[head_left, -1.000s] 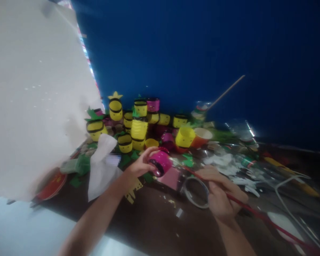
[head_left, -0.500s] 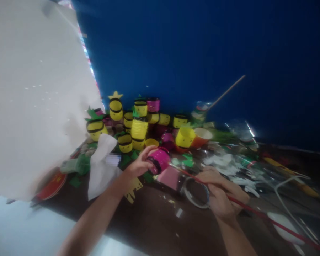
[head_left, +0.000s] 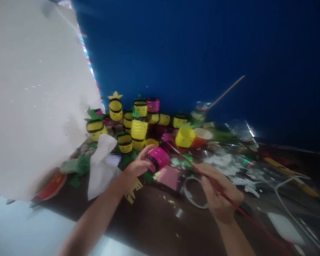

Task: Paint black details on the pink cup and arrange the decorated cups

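Note:
A magenta cup with a black band [head_left: 160, 158] is held at its left side by my left hand [head_left: 139, 164], whose fingers wrap round it. My right hand [head_left: 220, 190] is closed on a long, thin red brush [head_left: 190, 164]. The brush's tip points up and left, just above and right of the cup's edge, apart from it. Beneath the cup lies a pink sheet [head_left: 168, 177]. A clear ring [head_left: 193, 193] rests on the brown table [head_left: 154, 220] left of my right hand.
Yellow cups with black bands [head_left: 139, 128] stand stacked at the back. A white cloth or bag [head_left: 101, 167] and a red bowl [head_left: 52, 185] are on the left. White scraps [head_left: 226, 165], plastic bottles and a bent white wire frame [head_left: 290, 179] fill the right side.
The brush tip has lifted away from the magenta cup, up and to the right. My right hand has tilted the brush more steeply. My left hand has turned the cup slightly.

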Demonstrator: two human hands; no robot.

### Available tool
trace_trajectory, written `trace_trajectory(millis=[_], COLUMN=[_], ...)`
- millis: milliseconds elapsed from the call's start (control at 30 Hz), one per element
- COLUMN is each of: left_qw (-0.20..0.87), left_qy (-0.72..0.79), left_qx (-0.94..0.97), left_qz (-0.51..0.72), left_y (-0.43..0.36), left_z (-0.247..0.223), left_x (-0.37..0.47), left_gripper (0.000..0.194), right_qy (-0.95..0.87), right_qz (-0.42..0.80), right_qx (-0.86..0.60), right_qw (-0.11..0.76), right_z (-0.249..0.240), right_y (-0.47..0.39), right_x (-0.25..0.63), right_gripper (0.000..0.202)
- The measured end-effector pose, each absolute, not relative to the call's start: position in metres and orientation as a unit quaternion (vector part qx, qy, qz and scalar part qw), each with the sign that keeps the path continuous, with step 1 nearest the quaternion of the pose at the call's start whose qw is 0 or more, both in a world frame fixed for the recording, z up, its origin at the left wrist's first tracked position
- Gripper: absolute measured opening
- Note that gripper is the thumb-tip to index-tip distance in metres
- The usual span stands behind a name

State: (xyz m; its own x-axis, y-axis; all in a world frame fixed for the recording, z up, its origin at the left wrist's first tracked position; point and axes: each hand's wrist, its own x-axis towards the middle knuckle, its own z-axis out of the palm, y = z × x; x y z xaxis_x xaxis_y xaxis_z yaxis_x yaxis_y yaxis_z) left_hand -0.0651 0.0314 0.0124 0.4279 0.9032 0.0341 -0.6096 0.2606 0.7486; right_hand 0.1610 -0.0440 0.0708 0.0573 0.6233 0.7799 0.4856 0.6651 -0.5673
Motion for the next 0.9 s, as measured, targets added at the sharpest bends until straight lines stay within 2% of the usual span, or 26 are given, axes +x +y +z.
trace_trajectory(millis=[233,533,900], left_qw=[0.761,0.759,0.756], left_qy=[0.213,0.218,0.207], left_qx=[0.368,0.377,0.354], left_qz=[0.489,0.483,0.51], left_y=[0.0327,0.0312,0.0315], left_z=[0.0129,0.0177,0.0124], left_x=[-0.0642,-0.0635,-0.0648], left_gripper=[0.084,0.084,0.079], right_qy=[-0.731,-0.721,-0.738], right_qz=[0.084,0.095,0.092], right_qx=[-0.35,-0.363,-0.345], right_qw=[0.58,0.583,0.573], right_z=[0.0787,0.0819,0.0816], right_y=[-0.0425,-0.0432,-0.0434], right_x=[0.1566,0.156,0.1642], right_gripper=[0.022,0.015,0.017])
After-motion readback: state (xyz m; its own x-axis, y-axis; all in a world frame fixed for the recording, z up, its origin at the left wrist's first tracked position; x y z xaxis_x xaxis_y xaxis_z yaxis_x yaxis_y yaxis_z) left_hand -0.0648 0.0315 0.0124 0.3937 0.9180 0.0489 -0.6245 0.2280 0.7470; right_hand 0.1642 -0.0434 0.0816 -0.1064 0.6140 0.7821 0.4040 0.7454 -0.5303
